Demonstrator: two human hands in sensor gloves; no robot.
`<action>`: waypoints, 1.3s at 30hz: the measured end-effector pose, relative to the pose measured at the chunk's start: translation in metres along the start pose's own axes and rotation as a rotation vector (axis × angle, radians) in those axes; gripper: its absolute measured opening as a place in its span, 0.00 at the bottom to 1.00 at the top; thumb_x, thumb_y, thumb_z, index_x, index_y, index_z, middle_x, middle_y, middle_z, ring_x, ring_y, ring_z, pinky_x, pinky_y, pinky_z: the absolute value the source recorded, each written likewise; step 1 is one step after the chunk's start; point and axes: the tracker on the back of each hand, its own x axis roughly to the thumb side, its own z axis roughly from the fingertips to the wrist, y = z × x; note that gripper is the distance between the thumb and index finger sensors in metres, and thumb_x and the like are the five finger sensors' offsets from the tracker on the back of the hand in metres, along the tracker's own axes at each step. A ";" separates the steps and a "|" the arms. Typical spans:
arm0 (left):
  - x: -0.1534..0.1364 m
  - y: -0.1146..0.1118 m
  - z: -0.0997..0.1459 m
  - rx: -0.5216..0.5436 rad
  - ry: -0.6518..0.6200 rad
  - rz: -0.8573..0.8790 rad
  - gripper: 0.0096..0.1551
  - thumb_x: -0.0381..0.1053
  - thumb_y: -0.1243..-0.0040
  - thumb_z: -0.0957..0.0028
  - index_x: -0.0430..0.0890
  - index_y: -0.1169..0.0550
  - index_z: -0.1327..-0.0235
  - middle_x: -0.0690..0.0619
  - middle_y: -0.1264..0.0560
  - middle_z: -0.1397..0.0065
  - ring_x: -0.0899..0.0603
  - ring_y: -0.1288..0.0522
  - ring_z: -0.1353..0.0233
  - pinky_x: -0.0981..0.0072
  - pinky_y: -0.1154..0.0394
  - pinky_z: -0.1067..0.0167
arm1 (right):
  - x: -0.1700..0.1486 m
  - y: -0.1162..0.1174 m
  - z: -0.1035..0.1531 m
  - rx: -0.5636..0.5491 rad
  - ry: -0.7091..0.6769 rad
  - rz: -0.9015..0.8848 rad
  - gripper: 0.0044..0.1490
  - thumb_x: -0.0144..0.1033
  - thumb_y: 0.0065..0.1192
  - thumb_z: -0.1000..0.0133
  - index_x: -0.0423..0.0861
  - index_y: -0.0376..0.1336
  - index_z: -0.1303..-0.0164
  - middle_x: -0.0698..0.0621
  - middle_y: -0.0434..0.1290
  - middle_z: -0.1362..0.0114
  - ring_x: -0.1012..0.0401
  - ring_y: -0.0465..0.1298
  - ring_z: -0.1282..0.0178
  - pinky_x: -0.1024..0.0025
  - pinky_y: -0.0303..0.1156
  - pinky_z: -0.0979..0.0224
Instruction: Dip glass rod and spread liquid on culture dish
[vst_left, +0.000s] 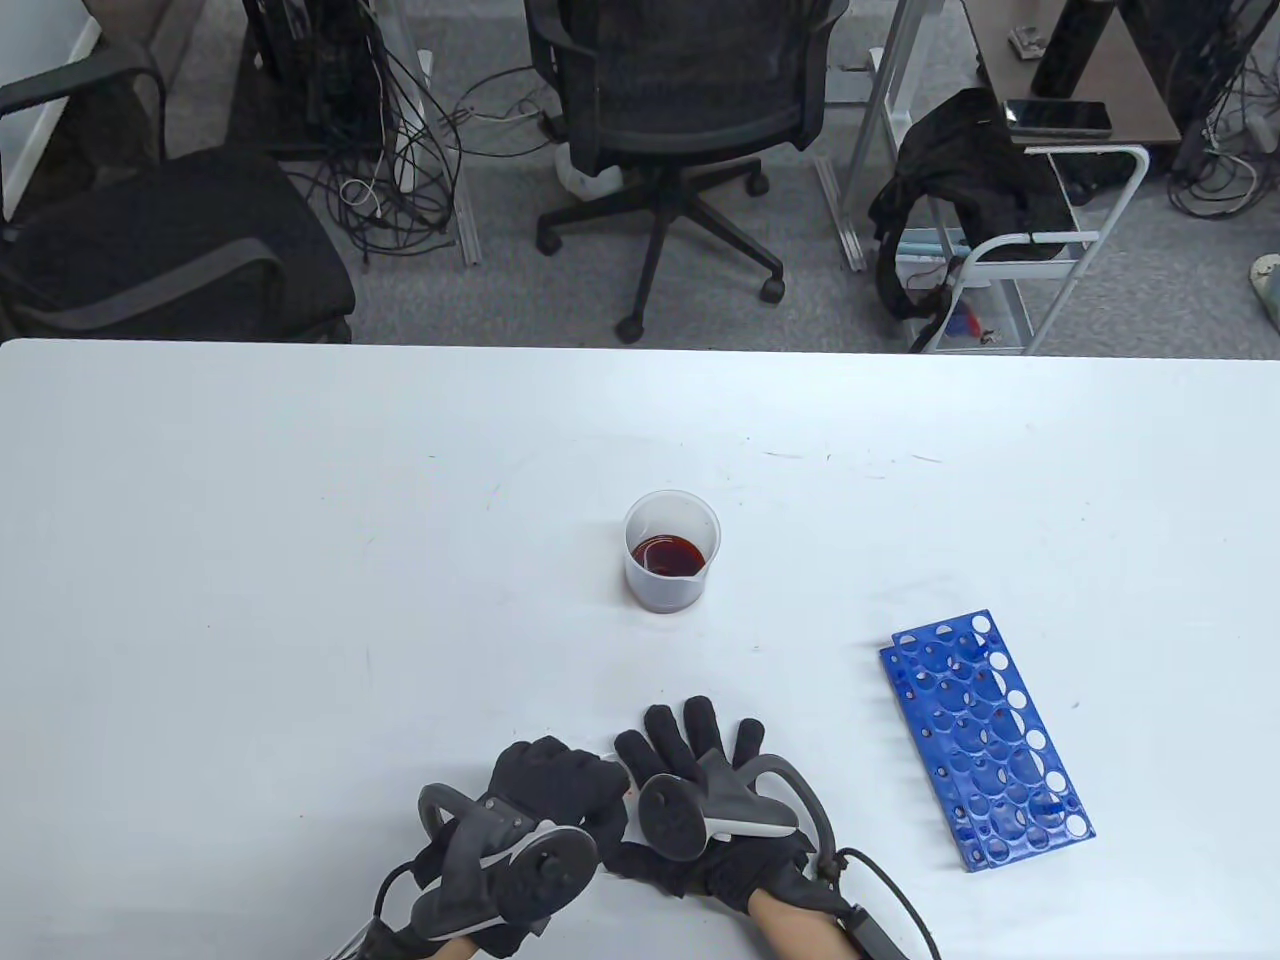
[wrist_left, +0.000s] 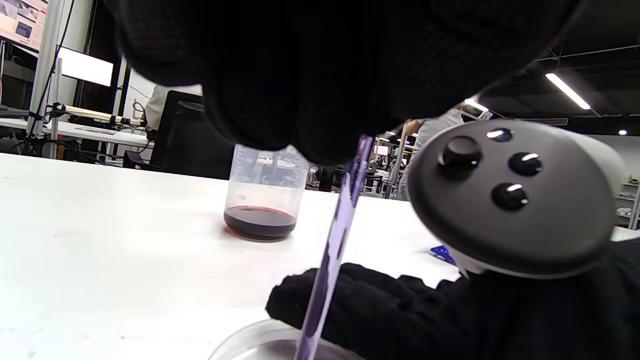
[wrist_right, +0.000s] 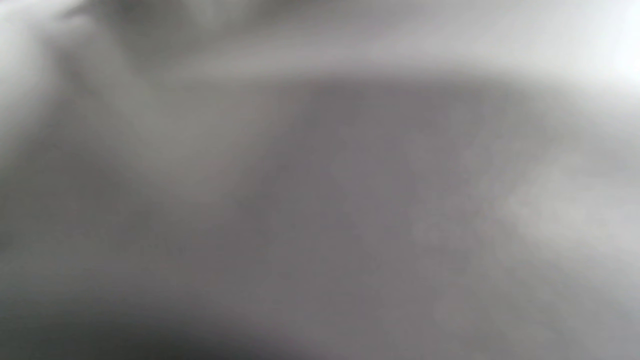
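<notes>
Working near the front edge of the white table (vst_left: 250, 560), we find both gloved hands close together. Our left hand (vst_left: 545, 790) is curled, fingers pressed together around a thin clear glass rod (wrist_left: 334, 250), which slants down into a shallow transparent culture dish (wrist_left: 250, 340) at the lower edge of the left wrist view. Our right hand (vst_left: 700, 790) lies flat beside it, fingers spread on the tabletop. Bare table lies between the hands and a translucent plastic beaker (vst_left: 672, 550) of dark red liquid, farther in. A blue perforated rack (vst_left: 985, 735) lies flat, well to the right. Our right wrist view is a grey blur.
</notes>
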 end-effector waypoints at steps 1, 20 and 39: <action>0.000 0.000 0.000 -0.002 -0.002 0.004 0.17 0.60 0.28 0.51 0.52 0.12 0.56 0.55 0.11 0.50 0.42 0.12 0.50 0.54 0.15 0.47 | 0.000 0.000 0.000 0.000 0.000 0.000 0.67 0.78 0.24 0.41 0.42 0.07 0.24 0.34 0.11 0.20 0.29 0.15 0.25 0.15 0.23 0.36; 0.003 -0.009 0.002 0.053 0.004 0.044 0.18 0.60 0.30 0.49 0.52 0.13 0.52 0.55 0.12 0.48 0.42 0.12 0.48 0.54 0.16 0.46 | 0.000 0.000 0.000 0.000 0.000 0.000 0.67 0.78 0.24 0.41 0.42 0.07 0.23 0.33 0.11 0.20 0.29 0.15 0.25 0.15 0.23 0.36; -0.001 -0.004 0.002 0.043 0.031 -0.014 0.18 0.60 0.31 0.49 0.51 0.13 0.55 0.54 0.12 0.51 0.41 0.12 0.51 0.54 0.16 0.48 | 0.000 0.000 0.000 0.000 0.000 0.000 0.67 0.78 0.24 0.41 0.42 0.07 0.24 0.33 0.11 0.20 0.29 0.15 0.25 0.15 0.23 0.36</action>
